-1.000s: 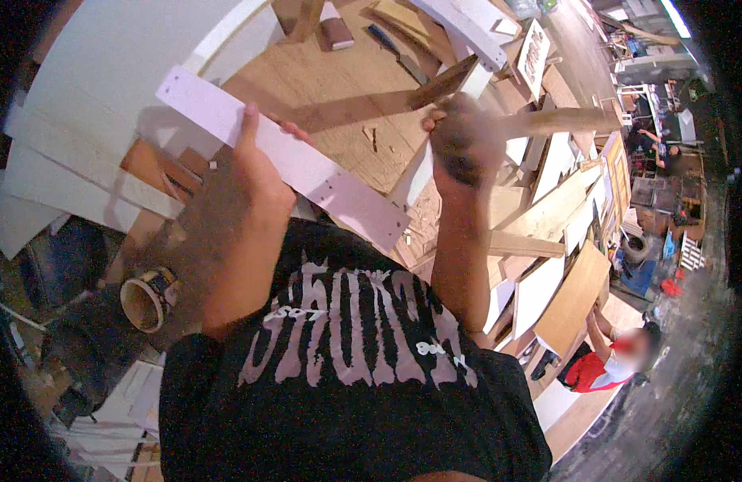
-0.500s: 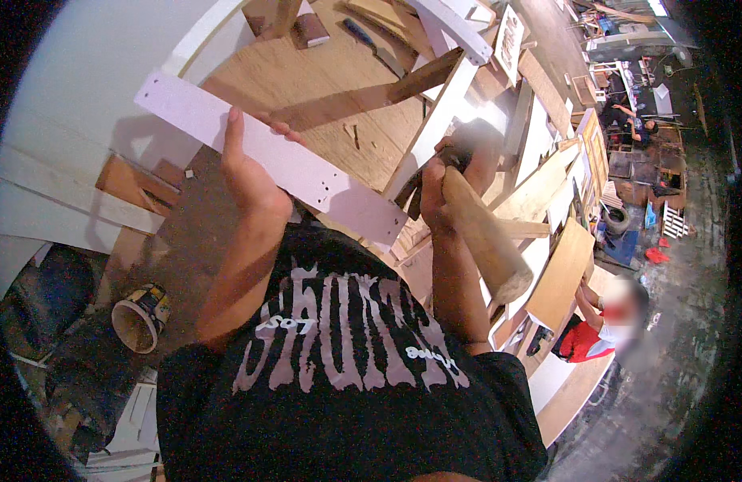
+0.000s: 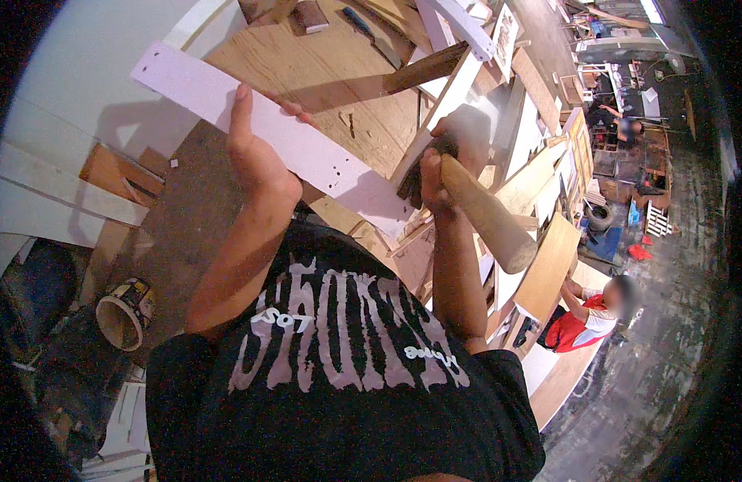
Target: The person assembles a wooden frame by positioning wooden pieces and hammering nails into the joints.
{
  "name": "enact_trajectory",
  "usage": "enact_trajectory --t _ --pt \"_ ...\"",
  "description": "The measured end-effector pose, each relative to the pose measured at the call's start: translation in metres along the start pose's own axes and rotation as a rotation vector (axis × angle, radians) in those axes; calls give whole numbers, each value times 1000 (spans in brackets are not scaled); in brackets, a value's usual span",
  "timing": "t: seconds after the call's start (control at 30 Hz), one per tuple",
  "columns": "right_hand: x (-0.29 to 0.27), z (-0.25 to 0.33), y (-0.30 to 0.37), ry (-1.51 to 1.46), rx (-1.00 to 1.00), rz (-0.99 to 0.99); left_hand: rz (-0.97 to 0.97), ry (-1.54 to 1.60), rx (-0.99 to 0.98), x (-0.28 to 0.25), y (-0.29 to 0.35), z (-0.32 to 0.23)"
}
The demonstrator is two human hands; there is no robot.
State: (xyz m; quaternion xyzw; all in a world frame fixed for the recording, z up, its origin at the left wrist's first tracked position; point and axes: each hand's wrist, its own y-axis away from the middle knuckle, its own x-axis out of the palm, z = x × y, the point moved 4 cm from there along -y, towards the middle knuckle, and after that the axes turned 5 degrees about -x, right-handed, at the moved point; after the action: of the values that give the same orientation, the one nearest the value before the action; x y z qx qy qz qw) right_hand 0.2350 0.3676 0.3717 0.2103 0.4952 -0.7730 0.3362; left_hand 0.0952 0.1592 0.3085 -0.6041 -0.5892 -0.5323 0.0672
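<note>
My left hand point(image 3: 262, 165) is closed around a long pale board point(image 3: 198, 92), thumb on its upper face and fingertips over its far edge. Small dark holes dot the board near both ends. In my right hand point(image 3: 445, 181), closed as well, is a tool with a thick wooden handle point(image 3: 495, 221) that points down to the right. Its dark, forked-looking part point(image 3: 411, 189) shows at the board's right end; whether it touches the board I cannot tell. Glare and my fingers hide the rest of the tool's head.
Beyond my hands lies a plywood surface point(image 3: 307, 60) with a dark-handled tool point(image 3: 363, 28) and wood pieces on it. Loose boards point(image 3: 540, 269) crowd the right side. A bucket point(image 3: 118, 321) stands low left. A person in red point(image 3: 576, 325) works at the right; another person point(image 3: 624, 127) is farther off.
The board has risen slightly, still in my left hand. The tool's handle end has swung a little upward in my right hand. The whole view has shifted slightly.
</note>
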Motion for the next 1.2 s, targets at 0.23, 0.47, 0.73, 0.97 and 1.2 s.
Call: enact_trajectory --t 0.23,0.47,0.73,0.97,1.2 --pt "-4 12 4 6 136 218 -17 -25 41 3 3 -2" --pt "3 4 26 -99 376 218 8 -5 -8 13 6 -4" --pt "-10 17 12 -83 450 137 11 26 -10 11 -3 2" --pt "-45 65 -14 -649 146 -202 29 -17 -11 12 -4 5" --pt "-35 57 -26 -940 303 -481 54 -36 12 12 -8 4"
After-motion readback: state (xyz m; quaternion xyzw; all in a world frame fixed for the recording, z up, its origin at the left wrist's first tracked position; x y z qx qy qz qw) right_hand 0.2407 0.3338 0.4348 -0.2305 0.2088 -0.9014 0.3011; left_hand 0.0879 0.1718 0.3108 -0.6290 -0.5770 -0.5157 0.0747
